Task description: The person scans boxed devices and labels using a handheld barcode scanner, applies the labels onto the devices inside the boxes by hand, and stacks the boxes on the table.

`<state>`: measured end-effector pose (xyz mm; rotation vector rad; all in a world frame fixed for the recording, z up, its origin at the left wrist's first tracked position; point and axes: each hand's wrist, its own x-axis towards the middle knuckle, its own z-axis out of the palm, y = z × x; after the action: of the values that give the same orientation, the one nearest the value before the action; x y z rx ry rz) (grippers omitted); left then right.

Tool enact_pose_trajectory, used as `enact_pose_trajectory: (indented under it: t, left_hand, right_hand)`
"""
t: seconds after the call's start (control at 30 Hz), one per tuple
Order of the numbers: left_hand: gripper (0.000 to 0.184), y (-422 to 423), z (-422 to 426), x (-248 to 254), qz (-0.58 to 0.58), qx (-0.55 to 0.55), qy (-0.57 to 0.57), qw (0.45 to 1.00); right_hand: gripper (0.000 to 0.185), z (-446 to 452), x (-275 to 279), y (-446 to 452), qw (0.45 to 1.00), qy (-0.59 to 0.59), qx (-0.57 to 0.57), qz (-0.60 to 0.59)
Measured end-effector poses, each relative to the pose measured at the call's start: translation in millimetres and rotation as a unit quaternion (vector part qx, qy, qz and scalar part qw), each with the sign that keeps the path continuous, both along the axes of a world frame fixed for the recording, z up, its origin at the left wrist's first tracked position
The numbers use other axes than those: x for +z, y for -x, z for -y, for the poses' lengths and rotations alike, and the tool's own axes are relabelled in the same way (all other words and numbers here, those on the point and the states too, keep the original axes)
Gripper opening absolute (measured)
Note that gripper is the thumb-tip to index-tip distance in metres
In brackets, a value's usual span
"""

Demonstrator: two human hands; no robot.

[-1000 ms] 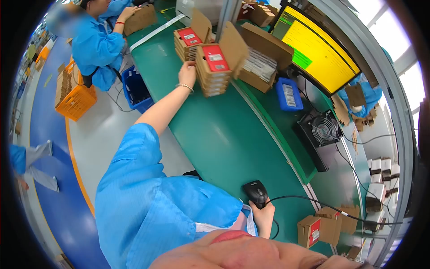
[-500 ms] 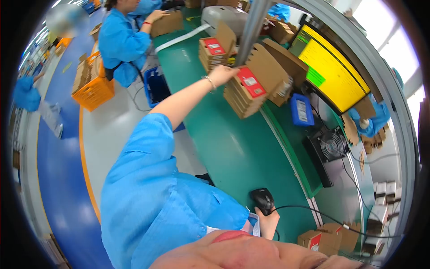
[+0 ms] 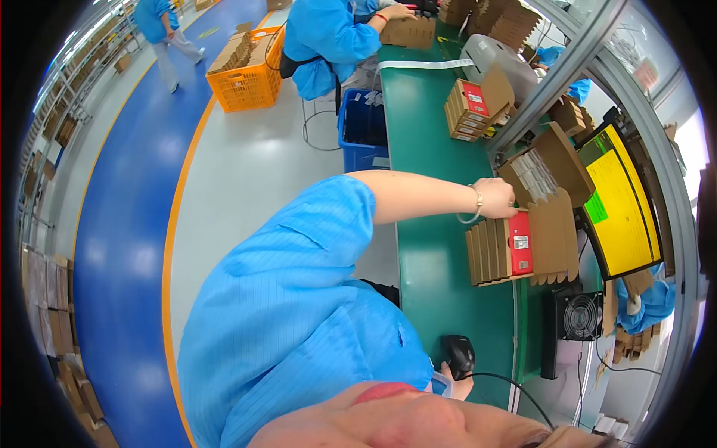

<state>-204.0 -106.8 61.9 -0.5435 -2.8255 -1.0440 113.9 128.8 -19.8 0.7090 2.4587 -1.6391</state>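
Note:
My left hand [image 3: 495, 198], with a bracelet at the wrist, reaches across the green table. Its curled fingers are closed on the upper corner of a cardboard box [image 3: 541, 246] with a red label, at the end of a row of several flat cartons; the fingertips are partly hidden. The box's brown lid stands open to the right. Near the table's front, my right hand [image 3: 461, 386] is wrapped round a black corded barcode scanner [image 3: 457, 355], partly hidden by it. Behind the cartons stands an open box of white packets [image 3: 532, 175].
A metal post [image 3: 549, 93] rises beside the boxes. To the right are a yellow-screened monitor [image 3: 621, 201] and a black fan [image 3: 581, 315]. Farther up are another carton stack [image 3: 467, 112], a blue bin [image 3: 362, 134], an orange crate [image 3: 250, 78] and a co-worker's blue sleeve [image 3: 328, 33].
My view has turned, so the scene sits differently. The cartons with the red label now stand farther from the post, and my left hand is still at their corner. The scanner remains in my right hand.

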Motion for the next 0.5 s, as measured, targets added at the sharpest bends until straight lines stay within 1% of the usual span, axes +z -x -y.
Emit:
enact_pose_trajectory:
  t: [0.03,0.07,0.13,0.2,0.23,0.27,0.33,0.37,0.4,0.43,0.47,0.5]
  left_hand:
    - [0.026,2,-2,6,-0.046,-0.022,0.046,0.998]
    - [0.025,6,-4,4,-0.079,-0.037,0.065,0.994]
    - [0.025,10,-8,2,-0.148,-0.057,0.111,0.981]
    - [0.025,6,-5,3,-0.164,-0.056,0.109,0.979]
    - [0.026,2,-2,7,-0.18,-0.055,0.11,0.976]
    - [0.026,-4,2,10,-0.18,-0.056,0.109,0.976]
    - [0.026,-34,14,20,-0.156,-0.066,0.051,0.984]
    - [0.025,-47,19,18,-0.138,-0.075,0.029,0.987]
    - [0.024,-58,21,8,-0.123,-0.083,-0.005,0.989]
    - [0.024,-71,22,1,-0.109,-0.093,-0.041,0.989]
    - [0.022,-85,24,-2,-0.079,-0.105,-0.037,0.991]
    - [0.022,-95,24,-10,-0.056,-0.123,-0.057,0.989]
  right_hand:
    - [0.032,0,-1,0,1.0,-0.009,-0.002,-0.018]
    - [0.03,0,-1,-1,0.999,-0.018,-0.005,-0.036]
    - [0.03,1,1,-1,0.999,-0.011,-0.006,-0.029]
    - [0.031,-1,2,-4,1.0,-0.007,-0.008,-0.024]
    - [0.031,-4,0,-8,0.999,0.0,-0.014,-0.044]
    - [0.031,-5,-1,-10,0.998,0.008,-0.019,-0.064]
    - [0.031,0,18,-23,0.997,0.002,-0.04,-0.066]
    - [0.031,3,25,-31,0.996,-0.004,-0.062,-0.069]
    - [0.036,-2,22,-42,0.993,-0.006,-0.092,-0.07]
    - [0.036,0,29,-48,0.993,-0.008,-0.097,-0.067]
    - [0.039,1,42,-56,0.991,-0.004,-0.079,-0.105]
    - [0.043,5,53,-61,0.988,0.002,-0.059,-0.144]
